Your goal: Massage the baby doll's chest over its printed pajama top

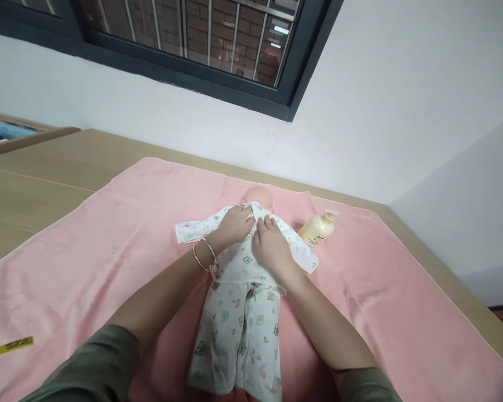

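Fingertips (pixel 248 212) of the left hand (pixel 235 224): can you make out what they are doing?

Not fully. That hand lies palm down on the printed top (pixel 235 265) of a doll (pixel 257 196), fingers together and tips at the collar. Whether they pinch the cloth, I cannot tell. Two bangles (pixel 204 254) ring the wrist.

And the right hand (pixel 271 245)?

Flat on the chest of the top, fingers loosely spread, gripping nothing. The two hands sit side by side, nearly touching.

How much of the doll shows?

Only its bald crown, just beyond the knuckles. The face is too foreshortened to see. The rest is covered by the top and the matching trousers (pixel 238 329), whose hems the bottom edge cuts off.

Where does it lie?

Lengthwise, head away from the person, in the middle of a pink towel (pixel 109 251) spread over a tan surface (pixel 33 184).

What is around it?

A cream pump bottle (pixel 318 229) seems to lie on its side on the towel, just right of the top's outstretched sleeve. Its label is too small to read. Far to the left lies a yellow strip (pixel 8 347), cut off by the frame, its markings illegible. Green sleeves (pixel 96 368) cover the upper arms at the bottom edge. Beyond the surface stand a white wall (pixel 381 111) and a dark-framed window (pixel 293 84), with bars and brick behind the glass.
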### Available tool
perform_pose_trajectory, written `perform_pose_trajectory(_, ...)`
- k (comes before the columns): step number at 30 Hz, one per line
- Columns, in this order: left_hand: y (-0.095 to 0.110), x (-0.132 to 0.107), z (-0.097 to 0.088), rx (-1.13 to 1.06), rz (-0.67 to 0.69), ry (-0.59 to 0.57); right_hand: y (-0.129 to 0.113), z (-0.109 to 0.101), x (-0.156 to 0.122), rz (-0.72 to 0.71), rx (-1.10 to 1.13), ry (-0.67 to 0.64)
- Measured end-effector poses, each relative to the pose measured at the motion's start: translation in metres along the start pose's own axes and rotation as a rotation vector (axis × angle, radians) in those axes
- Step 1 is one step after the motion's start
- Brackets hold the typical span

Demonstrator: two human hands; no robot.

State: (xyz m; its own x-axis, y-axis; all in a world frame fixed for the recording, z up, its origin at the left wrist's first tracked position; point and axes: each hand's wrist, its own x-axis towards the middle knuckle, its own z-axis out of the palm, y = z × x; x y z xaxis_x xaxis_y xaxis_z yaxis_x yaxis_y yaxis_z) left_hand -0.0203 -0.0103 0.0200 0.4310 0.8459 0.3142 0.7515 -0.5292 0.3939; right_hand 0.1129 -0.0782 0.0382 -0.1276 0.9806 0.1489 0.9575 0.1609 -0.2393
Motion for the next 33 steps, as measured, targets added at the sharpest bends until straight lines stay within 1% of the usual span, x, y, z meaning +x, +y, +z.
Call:
perform_pose_trajectory(2, 0.001, 0.002, -0.001, 0.021, -0.049, 0.000, -0.005, 0.001, -0.003, -0.028, -0.010, -0.009)
perform_pose_trajectory(3, 0.005, 0.000, 0.000, 0.050, -0.082, 0.015, -0.003, 0.001, -0.001, -0.034, 0.003, -0.005)
perform_pose_trajectory(6, 0.027, -0.009, 0.004, 0.160, -0.168, 0.050, 0.020, -0.001, 0.016, -0.026, 0.109, 0.041)
perform_pose_trajectory(8, 0.040, -0.017, 0.004, 0.213, -0.194, 0.030, 0.039, -0.003, 0.029, -0.034, 0.184, 0.076)
perform_pose_trajectory(10, 0.045, -0.020, 0.003, 0.241, -0.189, 0.002, 0.049, -0.003, 0.035, -0.053, 0.213, 0.088)
perform_pose_trajectory(12, 0.040, -0.018, 0.002, 0.226, -0.164, 0.002, 0.046, -0.003, 0.033, -0.035, 0.169, 0.092)
perform_pose_trajectory(15, 0.018, -0.006, 0.001, 0.140, -0.082, 0.001, 0.023, -0.003, 0.015, 0.006, 0.043, 0.060)
perform_pose_trajectory(17, 0.005, 0.001, 0.002, 0.076, -0.052, -0.011, 0.007, -0.006, 0.003, -0.082, 0.002, -0.006)
perform_pose_trajectory(18, 0.002, 0.003, 0.003, 0.058, -0.053, -0.010, 0.002, -0.008, -0.001, -0.130, -0.002, -0.033)
perform_pose_trajectory(19, 0.001, 0.003, 0.004, 0.056, -0.061, 0.000, 0.001, -0.011, -0.003, -0.166, 0.002, -0.051)
perform_pose_trajectory(21, 0.009, -0.002, 0.006, 0.091, -0.083, 0.034, 0.006, -0.015, 0.001, -0.181, 0.032, -0.060)
perform_pose_trajectory(23, 0.025, -0.012, 0.008, 0.151, -0.095, 0.051, 0.020, -0.016, 0.012, -0.146, 0.076, -0.043)
perform_pose_trajectory(26, 0.050, -0.028, 0.009, 0.224, -0.117, 0.029, 0.038, -0.012, 0.027, -0.074, 0.120, 0.014)
perform_pose_trajectory(28, 0.057, -0.033, 0.008, 0.231, -0.132, -0.001, 0.040, -0.009, 0.030, -0.048, 0.112, 0.050)
perform_pose_trajectory(30, 0.053, -0.030, 0.007, 0.205, -0.116, -0.016, 0.033, -0.008, 0.024, -0.035, 0.071, 0.050)
perform_pose_trajectory(33, 0.033, -0.016, 0.004, 0.134, -0.048, -0.017, 0.014, -0.014, 0.007, -0.017, -0.004, -0.011)
